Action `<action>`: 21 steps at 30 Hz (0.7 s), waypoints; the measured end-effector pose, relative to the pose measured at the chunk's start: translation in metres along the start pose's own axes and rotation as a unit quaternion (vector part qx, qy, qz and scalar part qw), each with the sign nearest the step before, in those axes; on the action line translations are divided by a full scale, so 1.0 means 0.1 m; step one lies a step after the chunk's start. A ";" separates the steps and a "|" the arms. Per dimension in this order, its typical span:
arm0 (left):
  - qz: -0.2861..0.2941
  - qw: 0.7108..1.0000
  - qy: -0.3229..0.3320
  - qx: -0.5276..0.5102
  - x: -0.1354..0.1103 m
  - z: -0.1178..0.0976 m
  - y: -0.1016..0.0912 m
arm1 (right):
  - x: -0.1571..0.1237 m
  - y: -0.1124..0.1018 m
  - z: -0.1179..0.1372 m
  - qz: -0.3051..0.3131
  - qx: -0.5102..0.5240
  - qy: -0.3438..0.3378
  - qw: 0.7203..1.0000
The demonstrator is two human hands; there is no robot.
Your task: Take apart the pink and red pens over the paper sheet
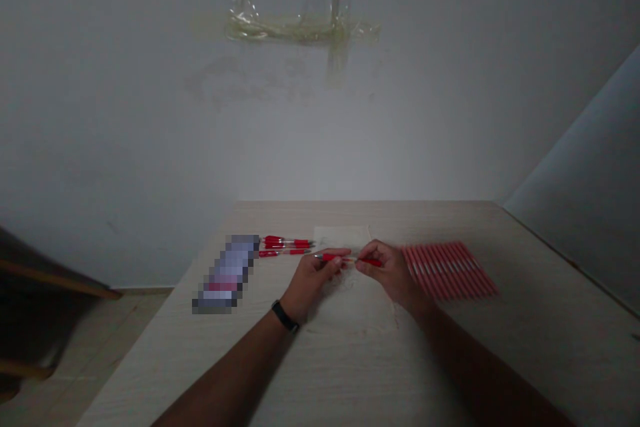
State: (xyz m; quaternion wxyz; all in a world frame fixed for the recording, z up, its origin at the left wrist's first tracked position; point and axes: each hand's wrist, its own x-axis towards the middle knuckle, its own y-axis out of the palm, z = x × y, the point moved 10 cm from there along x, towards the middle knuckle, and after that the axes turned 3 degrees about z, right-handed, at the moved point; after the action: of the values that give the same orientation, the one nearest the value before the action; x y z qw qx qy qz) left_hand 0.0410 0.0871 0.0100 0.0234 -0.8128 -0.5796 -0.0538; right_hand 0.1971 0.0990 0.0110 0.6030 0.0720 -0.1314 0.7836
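Over the middle of the table, my left hand (pixel 314 278) pinches one end of a red pen (pixel 329 257), whose dark tip points left. My right hand (pixel 393 271) is closed on the other red section (pixel 371 262), on the right. Between the fingers a thin pale piece shows; whether the two red sections are joined there, I cannot tell. Both hands are above a pale, thin sheet (pixel 350 313) lying on the table. To the left of my left hand lie several red pens (pixel 287 245) with clear middles and dark tips.
A neat row of several red pens (pixel 447 270) lies right of my right hand. At the left of the wooden table (pixel 320 380) is a blurred-out phone-like object (pixel 227 273). A wall (pixel 425 113) with strips of tape (pixel 295 30) rises behind; dark furniture (pixel 40 307) stands at left.
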 end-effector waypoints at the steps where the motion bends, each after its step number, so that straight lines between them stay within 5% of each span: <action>1: -0.005 1.000 0.001 -0.011 0.00 0.00 -0.01 | 0.00 0.01 0.01 0.006 -0.005 -0.004 1.000; 5: -0.043 0.998 0.001 -0.053 0.01 -0.01 -0.09 | -0.02 -0.02 0.14 0.024 -0.048 -0.022 0.998; 10: -0.085 0.991 0.007 -0.099 0.01 -0.05 -0.23 | -0.10 -0.12 -0.01 0.054 -0.072 0.091 0.992; 21: -0.051 0.988 -0.018 -0.144 0.01 0.02 -0.18 | -0.06 -0.14 -0.13 0.072 -0.088 0.080 0.990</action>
State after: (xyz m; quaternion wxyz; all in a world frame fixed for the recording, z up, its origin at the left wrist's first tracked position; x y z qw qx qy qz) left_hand 0.0244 0.0945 0.0079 -0.1075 -0.7777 -0.6071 -0.1229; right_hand 0.2125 0.1008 -0.0016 0.5575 -0.0539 -0.1555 0.8137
